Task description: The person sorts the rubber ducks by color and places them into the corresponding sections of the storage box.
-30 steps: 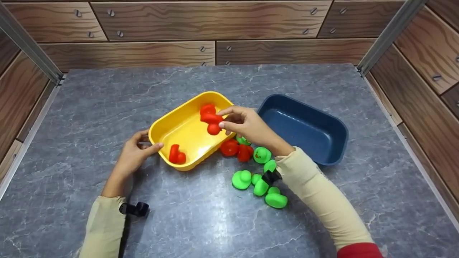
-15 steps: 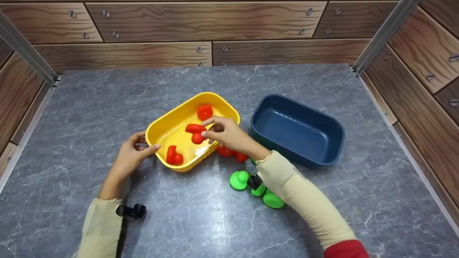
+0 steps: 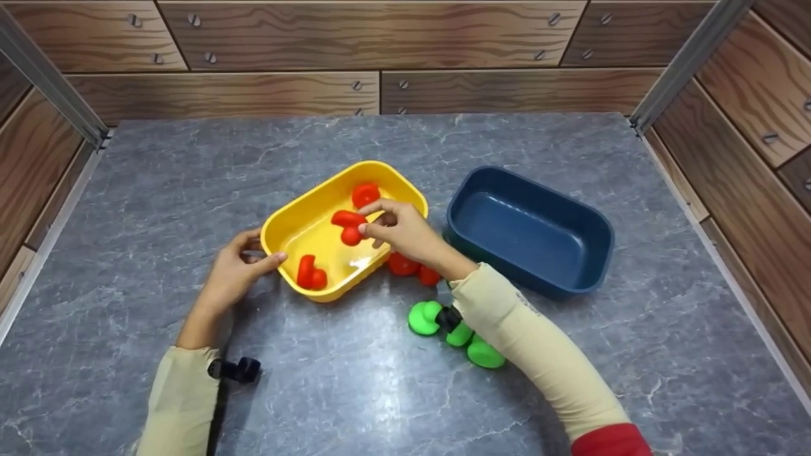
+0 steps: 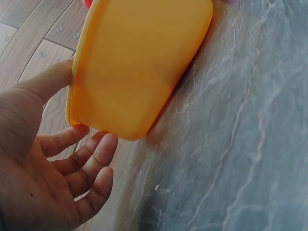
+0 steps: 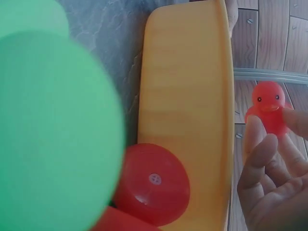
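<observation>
My right hand (image 3: 408, 237) pinches a red rubber duck (image 3: 350, 221) over the inside of a yellow tub (image 3: 329, 250). Between thumb and fingers, the duck's face (image 5: 268, 103) shows in the right wrist view. At the tub's left end, my left hand (image 3: 234, 269) grips the rim, thumb on top and fingers against the outside. The left wrist view shows the same hand (image 4: 53, 173) at the tub's end wall (image 4: 130, 77). Inside lie two more red ducks, one at the back (image 3: 365, 195) and another at the near left (image 3: 307, 273).
Beside the yellow tub's near right side lie red ducks (image 3: 402, 265), partly under my right forearm. Several green ducks (image 3: 423, 318) sit closer to me, some hidden by the sleeve. A navy tub (image 3: 532, 231) stands to the right. Wood-patterned walls (image 3: 380, 38) enclose the grey table.
My right hand has carried the red duck leftward, farther over the yellow tub, uncovering the duck at the back. In the last half second it has barely moved. My left hand keeps its grip.
</observation>
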`<state>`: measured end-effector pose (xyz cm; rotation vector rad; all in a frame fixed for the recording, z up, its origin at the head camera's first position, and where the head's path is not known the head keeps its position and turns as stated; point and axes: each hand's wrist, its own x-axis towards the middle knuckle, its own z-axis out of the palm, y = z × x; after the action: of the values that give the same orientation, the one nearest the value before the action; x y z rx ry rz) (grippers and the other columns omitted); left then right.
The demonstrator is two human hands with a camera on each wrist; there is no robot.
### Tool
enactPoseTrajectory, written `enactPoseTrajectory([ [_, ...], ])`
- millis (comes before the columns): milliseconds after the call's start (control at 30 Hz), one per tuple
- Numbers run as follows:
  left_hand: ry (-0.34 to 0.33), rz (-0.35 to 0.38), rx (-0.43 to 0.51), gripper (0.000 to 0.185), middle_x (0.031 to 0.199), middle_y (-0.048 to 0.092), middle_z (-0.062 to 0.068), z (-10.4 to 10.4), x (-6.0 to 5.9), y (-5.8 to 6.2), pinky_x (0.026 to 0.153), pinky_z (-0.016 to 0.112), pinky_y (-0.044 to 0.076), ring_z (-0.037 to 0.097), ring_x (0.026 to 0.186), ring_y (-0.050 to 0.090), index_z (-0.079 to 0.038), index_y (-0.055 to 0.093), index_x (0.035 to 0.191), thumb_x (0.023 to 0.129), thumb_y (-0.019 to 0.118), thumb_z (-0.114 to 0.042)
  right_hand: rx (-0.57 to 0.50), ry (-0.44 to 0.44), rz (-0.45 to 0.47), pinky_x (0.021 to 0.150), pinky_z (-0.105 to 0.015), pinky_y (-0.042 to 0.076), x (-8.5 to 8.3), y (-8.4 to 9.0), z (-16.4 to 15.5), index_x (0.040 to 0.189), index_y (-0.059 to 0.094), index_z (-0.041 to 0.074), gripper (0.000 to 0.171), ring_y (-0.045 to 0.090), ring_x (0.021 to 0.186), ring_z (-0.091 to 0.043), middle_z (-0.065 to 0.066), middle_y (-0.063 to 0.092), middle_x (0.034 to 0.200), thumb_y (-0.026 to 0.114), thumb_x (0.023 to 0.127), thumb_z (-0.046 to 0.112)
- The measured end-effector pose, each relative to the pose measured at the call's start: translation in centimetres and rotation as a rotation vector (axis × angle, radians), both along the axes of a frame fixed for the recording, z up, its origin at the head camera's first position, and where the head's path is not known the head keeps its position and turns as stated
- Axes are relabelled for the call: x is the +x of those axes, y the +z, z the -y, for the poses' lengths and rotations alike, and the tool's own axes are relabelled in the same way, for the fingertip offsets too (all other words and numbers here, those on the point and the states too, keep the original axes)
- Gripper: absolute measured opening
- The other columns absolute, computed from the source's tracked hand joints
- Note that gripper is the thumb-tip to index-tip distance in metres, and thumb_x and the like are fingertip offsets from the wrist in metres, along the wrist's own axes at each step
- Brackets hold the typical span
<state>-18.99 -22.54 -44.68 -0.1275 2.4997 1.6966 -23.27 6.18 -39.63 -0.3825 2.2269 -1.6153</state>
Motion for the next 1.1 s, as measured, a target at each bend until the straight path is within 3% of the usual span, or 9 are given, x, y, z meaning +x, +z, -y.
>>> enactPoseTrajectory([
  [233,-0.009,-0.012,-0.031,0.065,0.122,0.055,0.024,-0.1,-0.1,0.2,0.073,0.013,0.05,0.004,0.082,0.057,0.001,0.043,0.14,0.087,0.072,-0.024,-0.023,-0.015,0.033,0.055,-0.023,0.045,0.0,0.8,-0.7,0.117,0.064,0.01,0.027,0.063,0.085,-0.041,-0.002,0.07,0.086,0.066,0.091,0.017],
  [467,-0.007,-0.009,-0.032,0.066,0.123,0.055,0.024,0.0,-0.1,0.1,0.074,0.013,0.05,0.006,0.084,0.057,0.001,0.044,0.14,0.087,0.072,-0.025,-0.027,0.043,-0.011,0.056,-0.023,0.045,0.2,1.9,-1.7,0.121,0.062,0.011,0.033,0.065,0.075,-0.02,-0.004,0.067,0.092,0.068,0.09,0.018],
  [633,-0.003,-0.002,-0.018,0.066,0.123,0.055,0.023,0.0,-0.1,0.0,0.074,0.013,0.05,0.006,0.084,0.056,0.001,0.043,0.14,0.086,0.072,-0.025,0.014,0.097,-0.047,0.061,-0.025,0.05,0.6,2.9,-2.7,0.126,0.059,0.012,0.037,0.064,0.083,-0.027,-0.007,0.066,0.101,0.067,0.09,0.017],
  [800,0.002,-0.002,-0.018,0.065,0.123,0.055,0.022,-0.1,-0.2,-0.1,0.073,0.013,0.05,0.006,0.084,0.057,0.0,0.044,0.139,0.086,0.072,-0.025,0.058,0.157,-0.07,0.08,-0.041,0.057,0.7,3.7,-3.9,0.133,0.054,0.012,0.046,0.062,0.09,-0.041,-0.016,0.063,0.113,0.069,0.089,0.016],
  [867,0.001,-0.002,-0.017,0.065,0.122,0.055,0.022,-0.1,-0.2,-0.2,0.073,0.013,0.05,0.006,0.083,0.057,0.0,0.044,0.139,0.086,0.072,-0.026,0.09,0.184,-0.078,0.081,-0.043,0.056,0.8,3.9,-4.4,0.135,0.052,0.013,0.049,0.062,0.089,-0.042,-0.016,0.061,0.117,0.07,0.089,0.018],
  [1100,0.002,0.001,-0.017,0.067,0.123,0.054,0.022,-0.1,-0.2,-0.1,0.074,0.013,0.05,0.006,0.084,0.057,0.001,0.043,0.14,0.086,0.073,-0.026,0.213,0.25,-0.157,0.073,-0.025,0.05,1.1,4.1,-5.9,0.137,0.05,0.016,0.055,0.061,0.089,-0.028,-0.009,0.061,0.124,0.072,0.087,0.024],
])
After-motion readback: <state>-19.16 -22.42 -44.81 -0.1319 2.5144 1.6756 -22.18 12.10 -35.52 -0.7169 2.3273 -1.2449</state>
